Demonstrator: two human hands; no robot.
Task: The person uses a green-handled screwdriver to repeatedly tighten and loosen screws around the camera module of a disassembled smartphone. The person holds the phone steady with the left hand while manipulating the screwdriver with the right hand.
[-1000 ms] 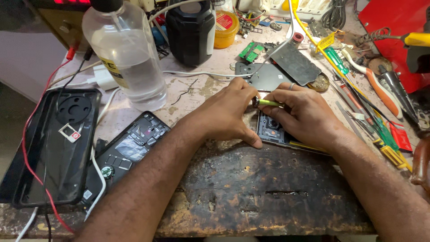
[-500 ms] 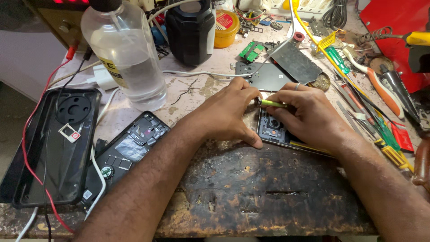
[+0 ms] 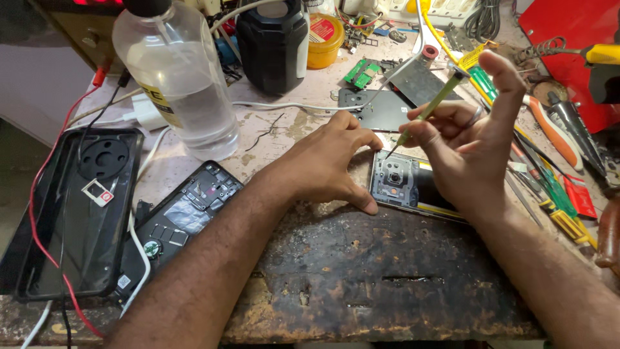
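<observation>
At the bench's near edge, a scorched dark wooden board (image 3: 381, 291) lies bare in front of both forearms, giving open room at 6 o'clock. The opened smartphone (image 3: 403, 184), back cover off, lies at the board's far edge, camera module exposed. The left hand (image 3: 323, 165) arches at the phone's 9 o'clock, fingers spread, thumb tip touching its near-left corner. The right hand (image 3: 468, 145) is raised over the phone's 3 o'clock side, thumb and forefingers pinched on a green-handled screwdriver (image 3: 429, 106), index finger lifted; the tip points down at the phone's top edge. Room is tight at 3 o'clock: loose hand tools (image 3: 549, 187). At 10 o'clock stands a clear plastic bottle (image 3: 181, 84); at 8 o'clock, another dismantled phone (image 3: 177, 223).
</observation>
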